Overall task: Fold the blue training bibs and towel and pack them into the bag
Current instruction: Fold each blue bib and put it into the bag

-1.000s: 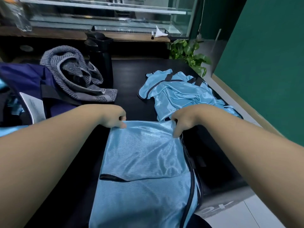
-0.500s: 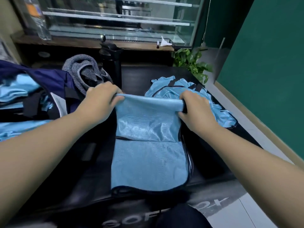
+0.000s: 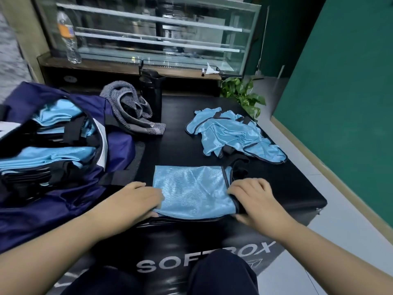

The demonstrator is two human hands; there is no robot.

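I have just brought the far half of the bib (image 3: 191, 190) over toward me, so it now lies as a compact rectangle at the near edge of the black box (image 3: 297, 188), where half a second ago I was holding that edge up in the air. My left hand (image 3: 138, 199) grasps its left edge, thumb tucked under the cloth by the look of it; my right hand (image 3: 253, 199) grasps the right edge, fingers curled over the dark trim. To my mind this bib is folded small enough and needs only lifting into the bag (image 3: 70, 171), which sits open along the left edge with folded bibs already stacked inside. Still to do: the crumpled bibs (image 3: 231, 137) near the far right corner, not yet folded, and the grey towel (image 3: 131, 111) bunched at the far edge beside a dark bottle (image 3: 152, 92).
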